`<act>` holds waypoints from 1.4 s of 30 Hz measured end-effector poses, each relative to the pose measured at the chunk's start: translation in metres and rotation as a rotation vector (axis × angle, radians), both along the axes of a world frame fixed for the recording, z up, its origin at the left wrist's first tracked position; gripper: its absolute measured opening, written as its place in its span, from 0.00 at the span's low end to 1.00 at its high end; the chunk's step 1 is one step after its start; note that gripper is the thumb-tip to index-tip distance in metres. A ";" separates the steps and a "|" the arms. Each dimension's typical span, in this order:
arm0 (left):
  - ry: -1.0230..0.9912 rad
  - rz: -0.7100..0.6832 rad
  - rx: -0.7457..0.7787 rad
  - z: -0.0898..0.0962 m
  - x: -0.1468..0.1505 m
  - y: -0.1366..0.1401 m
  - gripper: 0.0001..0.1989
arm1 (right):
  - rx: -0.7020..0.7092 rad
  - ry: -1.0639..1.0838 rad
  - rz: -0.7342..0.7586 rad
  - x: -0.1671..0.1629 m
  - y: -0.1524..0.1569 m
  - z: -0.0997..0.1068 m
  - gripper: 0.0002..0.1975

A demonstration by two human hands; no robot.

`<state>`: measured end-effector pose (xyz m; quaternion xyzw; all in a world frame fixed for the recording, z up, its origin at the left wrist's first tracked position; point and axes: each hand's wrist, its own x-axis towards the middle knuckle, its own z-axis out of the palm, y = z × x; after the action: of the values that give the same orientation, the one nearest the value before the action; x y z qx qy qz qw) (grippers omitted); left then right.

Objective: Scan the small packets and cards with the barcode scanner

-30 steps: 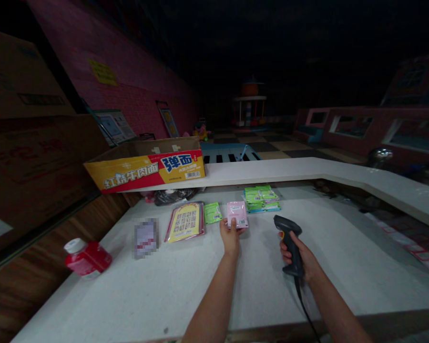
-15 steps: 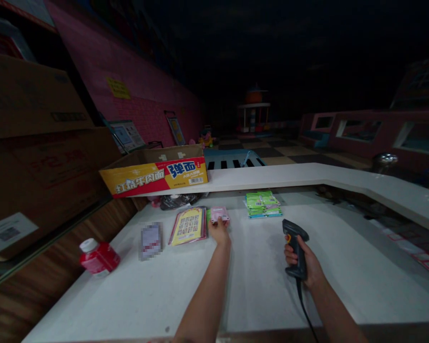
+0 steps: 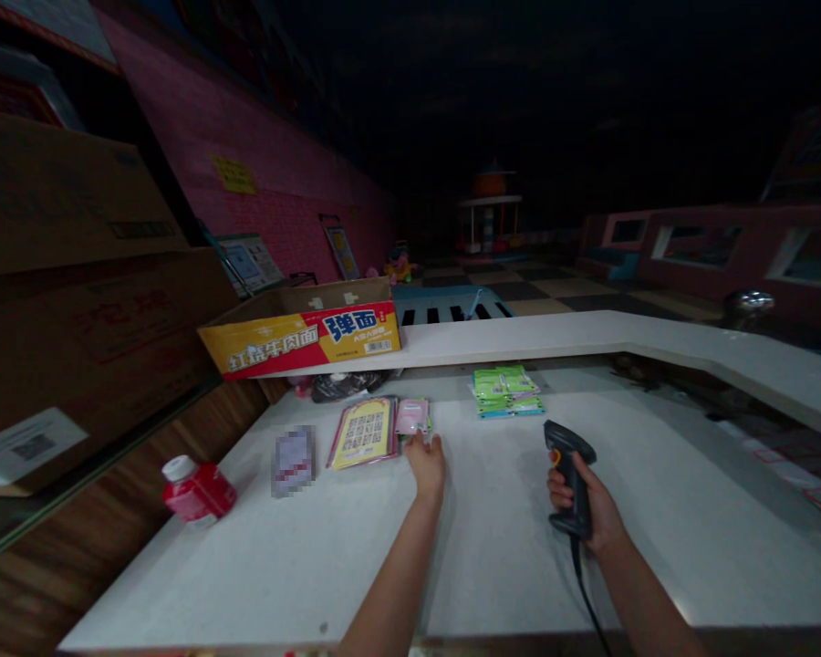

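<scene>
My right hand (image 3: pixel 600 518) is wrapped round the handle of a dark barcode scanner (image 3: pixel 575 488), whose cable hangs toward the counter's front edge. On the white counter, my left hand (image 3: pixel 427 464) has its fingers apart and holds nothing. Its fingertips are just in front of a small pink packet (image 3: pixel 411 416) with green showing at its edge. Beside that packet, on the left, lies a yellow sheet with printed codes (image 3: pixel 364 436). A stack of green packets (image 3: pixel 506 391) sits farther right, beyond the scanner.
A red bottle with a white cap (image 3: pixel 198 493) and a blurred-out item (image 3: pixel 293 461) are on the left. A raised white ledge (image 3: pixel 506 339) crosses the back, bearing an open yellow-and-red carton (image 3: pixel 301 338). Brown cardboard boxes (image 3: pixel 96 301) are stacked at the left.
My left hand has let go of the pink packet and drawn back slightly toward me. The packet now lies beside the yellow sheet. My right hand keeps its grip on the scanner.
</scene>
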<state>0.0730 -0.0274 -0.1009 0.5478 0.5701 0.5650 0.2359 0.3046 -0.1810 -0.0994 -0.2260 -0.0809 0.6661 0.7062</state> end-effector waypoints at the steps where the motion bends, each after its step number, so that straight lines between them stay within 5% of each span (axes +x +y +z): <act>1: 0.204 -0.009 -0.007 0.004 -0.003 -0.004 0.13 | 0.001 0.001 0.000 0.000 0.000 0.000 0.17; 6: 0.928 -0.074 -0.012 0.021 -0.020 -0.005 0.22 | 0.002 0.013 -0.005 -0.001 -0.001 0.000 0.16; 14: 1.165 -0.148 -0.219 0.038 -0.019 0.025 0.28 | -0.004 0.005 0.000 0.000 -0.001 0.002 0.18; 24: 1.107 -0.122 -0.164 0.054 -0.005 0.024 0.22 | -0.014 0.017 -0.027 -0.002 0.001 0.003 0.17; 28: 0.928 -0.251 -0.072 0.061 0.030 0.030 0.17 | -0.019 0.014 -0.011 -0.001 0.002 0.004 0.16; 32: 0.683 -0.310 -0.156 0.068 0.076 0.052 0.13 | -0.019 0.023 -0.008 -0.001 0.004 0.002 0.17; 37: 0.486 -0.237 -0.303 0.072 0.113 0.076 0.23 | -0.017 0.026 -0.025 -0.003 0.006 0.003 0.19; 42: 0.434 -0.207 -0.345 0.075 0.120 0.086 0.29 | -0.020 -0.006 -0.026 -0.005 0.005 0.006 0.17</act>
<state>0.1927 0.0588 -0.0263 0.6629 0.6360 0.3021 0.2545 0.2999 -0.1761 -0.0936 -0.2362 -0.0732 0.6570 0.7122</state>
